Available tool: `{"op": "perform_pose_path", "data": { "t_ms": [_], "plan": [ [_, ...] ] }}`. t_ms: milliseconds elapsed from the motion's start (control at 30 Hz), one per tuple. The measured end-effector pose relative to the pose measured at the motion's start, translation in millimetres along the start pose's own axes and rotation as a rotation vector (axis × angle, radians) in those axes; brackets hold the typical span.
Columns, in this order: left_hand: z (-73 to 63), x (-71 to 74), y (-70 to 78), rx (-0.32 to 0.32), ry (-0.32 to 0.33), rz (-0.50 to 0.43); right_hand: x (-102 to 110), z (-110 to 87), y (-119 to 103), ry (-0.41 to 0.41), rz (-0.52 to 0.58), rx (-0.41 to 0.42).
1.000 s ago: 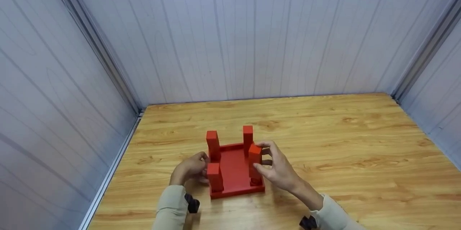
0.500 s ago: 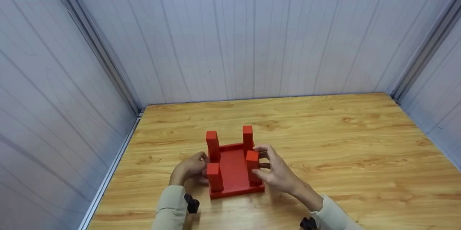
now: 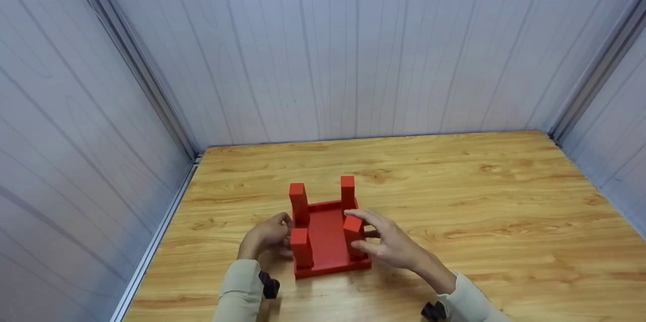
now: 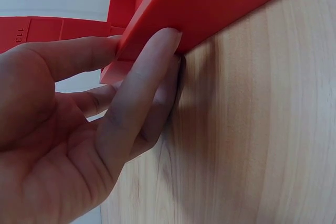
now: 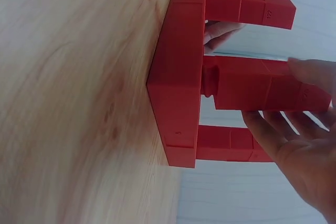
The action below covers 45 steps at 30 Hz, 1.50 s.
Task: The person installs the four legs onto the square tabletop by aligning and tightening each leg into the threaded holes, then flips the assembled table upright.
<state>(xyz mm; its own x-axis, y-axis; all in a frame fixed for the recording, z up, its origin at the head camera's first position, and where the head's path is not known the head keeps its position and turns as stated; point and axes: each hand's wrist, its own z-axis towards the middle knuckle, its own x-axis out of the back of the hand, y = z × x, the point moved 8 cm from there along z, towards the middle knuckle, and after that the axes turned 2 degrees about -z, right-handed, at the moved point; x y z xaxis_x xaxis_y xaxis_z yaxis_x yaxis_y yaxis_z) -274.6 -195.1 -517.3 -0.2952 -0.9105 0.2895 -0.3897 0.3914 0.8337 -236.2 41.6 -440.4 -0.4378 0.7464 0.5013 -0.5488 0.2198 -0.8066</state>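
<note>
My right hand [image 3: 391, 244] has a narrow hold on the red post [image 5: 249, 85], thumb on one side, fingers on the other. Right below my grip a slimmer neck [image 5: 209, 77] shows between post and red base [image 5: 178, 51], so I judge it isn't fully seated; its top sits twisted against its neighbours. I do best keeping it upright, pressing straight down and turning in short, even strokes. Across from my grip, my left hand [image 3: 268, 235] pinches the base's edge and should brace it firmly. Just beyond my fingers stands the far post [image 3: 347, 193], which my knuckles should avoid knocking.
</note>
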Motion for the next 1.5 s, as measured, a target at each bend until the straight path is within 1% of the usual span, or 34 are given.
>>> {"op": "perform_pose_path", "data": {
  "t_ms": [100,233,400,467,567,667,733,800,933,1100,1200,1333,1500],
  "plan": [
    [1.2,0.5,0.2,-0.003,-0.004,0.008,0.9,-0.1,-0.1,-0.004,0.024,0.003],
    [1.9,1.0,0.8,-0.004,-0.008,0.021,2.4,-0.5,-0.9,-0.007,0.05,-0.021],
    [0.9,1.4,1.3,0.004,-0.009,0.015,7.1,-0.6,-15.2,-0.014,0.076,-0.045],
    [0.5,1.6,1.7,0.003,-0.007,0.021,10.3,-0.3,-22.5,0.0,0.083,-0.041],
    [-0.6,2.3,2.6,0.004,-0.002,0.026,14.7,-0.1,-27.9,0.044,0.078,-0.041],
    [-1.0,2.8,3.1,0.006,0.001,0.03,17.2,0.2,-27.0,0.096,0.069,-0.047],
    [-0.6,2.6,2.5,0.006,0.0,0.028,17.0,0.4,-23.9,0.113,0.088,-0.057],
    [0.1,2.3,1.8,0.008,0.0,0.023,16.4,0.4,-20.7,0.121,0.109,-0.068],
    [0.5,1.0,1.3,0.003,-0.004,0.006,15.0,-0.1,-17.5,0.11,0.143,-0.072],
    [0.5,0.6,0.4,0.0,-0.003,0.005,15.9,-0.9,-20.9,0.109,0.131,-0.06],
    [1.0,1.0,-0.6,0.003,-0.004,0.017,15.2,-1.3,-10.3,0.127,0.099,-0.057],
    [1.4,1.1,-0.9,0.008,-0.004,0.022,13.7,-1.7,-5.7,0.152,0.055,-0.062],
    [0.7,1.1,-0.5,0.006,-0.003,0.028,15.2,-2.1,-24.6,0.157,0.025,-0.096]
  ]
}}
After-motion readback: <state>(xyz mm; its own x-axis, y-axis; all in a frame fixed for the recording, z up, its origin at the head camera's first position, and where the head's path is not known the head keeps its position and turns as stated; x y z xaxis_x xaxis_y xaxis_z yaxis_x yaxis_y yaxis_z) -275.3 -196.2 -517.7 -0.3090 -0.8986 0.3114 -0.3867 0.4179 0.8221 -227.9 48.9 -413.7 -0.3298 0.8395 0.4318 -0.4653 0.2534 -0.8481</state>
